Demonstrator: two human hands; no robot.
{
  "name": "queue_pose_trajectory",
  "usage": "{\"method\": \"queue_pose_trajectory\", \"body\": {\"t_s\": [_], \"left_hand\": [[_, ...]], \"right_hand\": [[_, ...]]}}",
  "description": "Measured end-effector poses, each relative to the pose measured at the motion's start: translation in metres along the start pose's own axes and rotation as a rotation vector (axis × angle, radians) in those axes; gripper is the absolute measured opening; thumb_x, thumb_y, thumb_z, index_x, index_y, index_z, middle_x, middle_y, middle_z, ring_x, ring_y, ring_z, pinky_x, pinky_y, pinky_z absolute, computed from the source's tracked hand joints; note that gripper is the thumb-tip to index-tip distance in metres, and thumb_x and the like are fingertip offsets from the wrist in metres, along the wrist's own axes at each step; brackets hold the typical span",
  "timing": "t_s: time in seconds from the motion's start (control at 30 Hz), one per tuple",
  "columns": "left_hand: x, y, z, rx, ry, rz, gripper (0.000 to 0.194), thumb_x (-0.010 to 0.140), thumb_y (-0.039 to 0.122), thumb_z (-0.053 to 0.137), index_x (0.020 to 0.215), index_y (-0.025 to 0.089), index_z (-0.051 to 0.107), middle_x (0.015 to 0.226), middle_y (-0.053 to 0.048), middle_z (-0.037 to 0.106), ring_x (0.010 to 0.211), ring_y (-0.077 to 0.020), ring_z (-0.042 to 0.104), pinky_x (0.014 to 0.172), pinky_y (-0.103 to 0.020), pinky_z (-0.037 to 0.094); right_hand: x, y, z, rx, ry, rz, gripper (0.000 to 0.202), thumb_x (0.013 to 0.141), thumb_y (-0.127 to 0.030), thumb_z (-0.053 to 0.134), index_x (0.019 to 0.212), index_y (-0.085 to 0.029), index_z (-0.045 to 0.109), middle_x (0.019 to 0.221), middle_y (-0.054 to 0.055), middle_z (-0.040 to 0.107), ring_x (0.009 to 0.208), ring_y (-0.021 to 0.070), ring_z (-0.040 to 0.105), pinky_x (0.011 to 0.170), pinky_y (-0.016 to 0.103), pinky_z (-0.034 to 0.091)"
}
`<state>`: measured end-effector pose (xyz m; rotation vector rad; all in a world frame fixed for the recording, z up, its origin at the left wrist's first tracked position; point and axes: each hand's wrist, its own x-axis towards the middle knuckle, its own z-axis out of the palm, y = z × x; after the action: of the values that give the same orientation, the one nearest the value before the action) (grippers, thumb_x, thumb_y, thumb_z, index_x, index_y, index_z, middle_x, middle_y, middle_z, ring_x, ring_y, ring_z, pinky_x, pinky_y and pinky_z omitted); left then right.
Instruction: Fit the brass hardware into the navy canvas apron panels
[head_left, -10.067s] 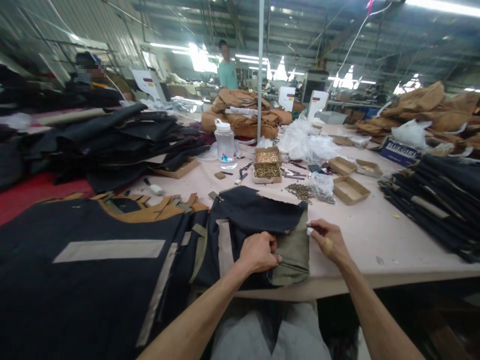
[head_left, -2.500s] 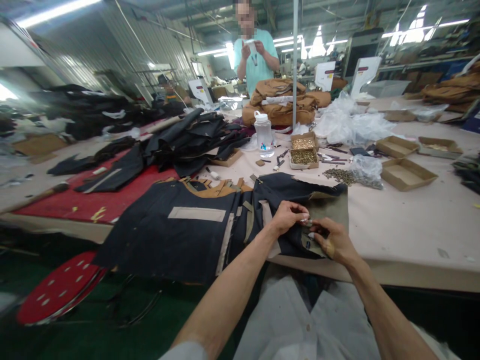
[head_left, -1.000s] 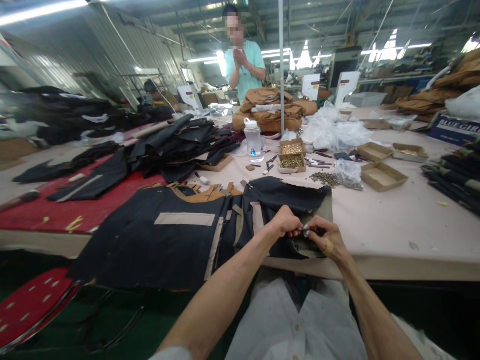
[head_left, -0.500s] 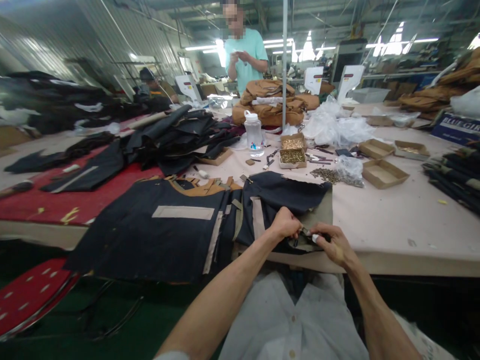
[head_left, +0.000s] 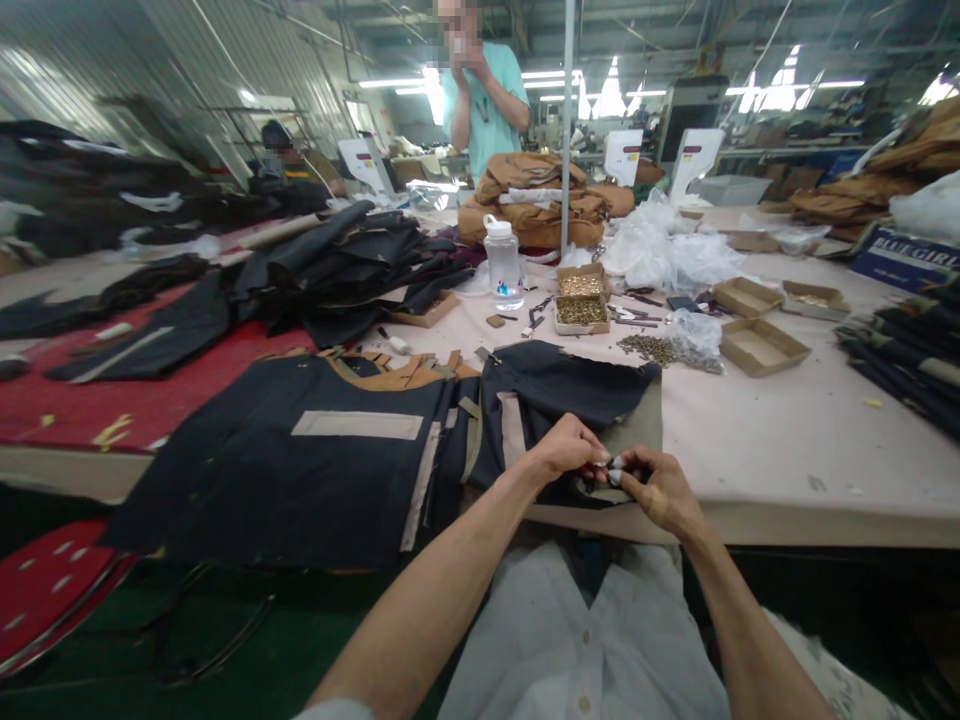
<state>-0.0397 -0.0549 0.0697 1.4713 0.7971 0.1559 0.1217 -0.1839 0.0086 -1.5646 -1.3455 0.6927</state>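
A dark garment piece with a khaki underside lies at the table's front edge. Over its lower right part, my left hand is closed in a pinch on the garment's edge. Close against it, my right hand has thumb and forefinger pressed together, with white coverings on the fingertips. Whatever small dark thing lies between those fingers is too small to make out. To the left spreads a larger dark garment panel with a beige strip and tan edging.
Beyond the garment stand small boxes of brass-coloured fasteners, a water bottle, loose metal pieces and cardboard trays. A metal pole rises mid-table. Dark garments are heaped left. A person stands opposite.
My hands have drawn closer, fingertips now meeting over the garment's edge. The person across has raised both hands toward the face. The view has shifted slightly.
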Motion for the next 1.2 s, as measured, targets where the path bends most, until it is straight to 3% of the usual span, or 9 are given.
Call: {"method": "queue_pose_trajectory", "body": {"t_s": [0.27,0.47,0.6,0.77,0.93,1.07,1.2], "left_hand": [[0.009,0.004,-0.008,0.166,0.068,0.090,0.025,0.077,0.031,0.069,0.074,0.008,0.075,0.064,-0.009,0.071,0.053,-0.0138,0.064,0.047,-0.019,0.045],[0.015,0.011,-0.019,0.227,0.032,0.113,0.033,0.079,0.041,0.070,0.071,0.009,0.074,0.061,-0.009,0.071,0.053,-0.0140,0.063,0.048,-0.019,0.044],[0.013,0.010,-0.018,0.190,-0.011,0.095,0.028,0.080,0.036,0.070,0.075,0.009,0.076,0.063,-0.009,0.072,0.053,-0.0124,0.063,0.049,-0.018,0.044],[0.001,0.000,-0.002,0.222,0.006,0.116,0.017,0.079,0.021,0.064,0.073,0.008,0.073,0.064,-0.009,0.070,0.053,-0.0113,0.063,0.047,-0.017,0.043],[-0.004,-0.013,0.009,0.305,0.075,0.140,0.019,0.081,0.020,0.060,0.080,0.007,0.074,0.064,-0.007,0.068,0.052,-0.0100,0.062,0.048,-0.016,0.043],[-0.004,-0.012,0.013,0.440,0.137,0.205,0.014,0.071,0.014,0.064,0.077,0.008,0.075,0.063,-0.005,0.068,0.052,-0.0096,0.058,0.049,-0.017,0.041],[0.000,-0.009,0.011,0.370,0.149,0.111,0.012,0.069,0.015,0.068,0.076,0.008,0.076,0.057,-0.004,0.065,0.048,-0.0097,0.056,0.047,-0.018,0.040]], "right_hand": [[0.020,-0.009,0.006,-0.016,0.070,-0.016,0.013,0.076,-0.020,0.069,0.087,-0.019,0.074,0.072,-0.001,0.064,0.062,0.0133,0.053,0.058,0.024,0.039],[0.033,-0.011,0.005,-0.054,0.126,-0.052,0.012,0.072,-0.017,0.072,0.084,-0.021,0.074,0.074,-0.002,0.064,0.064,0.0133,0.054,0.059,0.024,0.040],[0.028,-0.013,0.003,-0.038,0.106,-0.046,0.012,0.073,-0.019,0.071,0.084,-0.021,0.074,0.074,-0.002,0.064,0.064,0.0136,0.054,0.059,0.024,0.040],[0.008,-0.011,0.001,0.002,0.041,-0.023,0.013,0.078,-0.022,0.066,0.089,-0.020,0.073,0.071,-0.001,0.062,0.062,0.0138,0.050,0.058,0.024,0.038],[0.001,-0.001,0.000,0.022,-0.010,0.012,0.017,0.079,-0.026,0.066,0.093,-0.020,0.073,0.070,-0.001,0.062,0.061,0.0143,0.049,0.057,0.025,0.037],[-0.001,-0.001,0.000,0.034,-0.012,0.005,0.018,0.081,-0.031,0.067,0.092,-0.019,0.073,0.070,0.000,0.063,0.062,0.0151,0.051,0.058,0.026,0.039],[-0.002,-0.001,0.001,0.083,0.003,0.020,0.023,0.080,-0.037,0.071,0.093,-0.018,0.073,0.075,0.002,0.067,0.061,0.0147,0.051,0.057,0.026,0.042]]}}
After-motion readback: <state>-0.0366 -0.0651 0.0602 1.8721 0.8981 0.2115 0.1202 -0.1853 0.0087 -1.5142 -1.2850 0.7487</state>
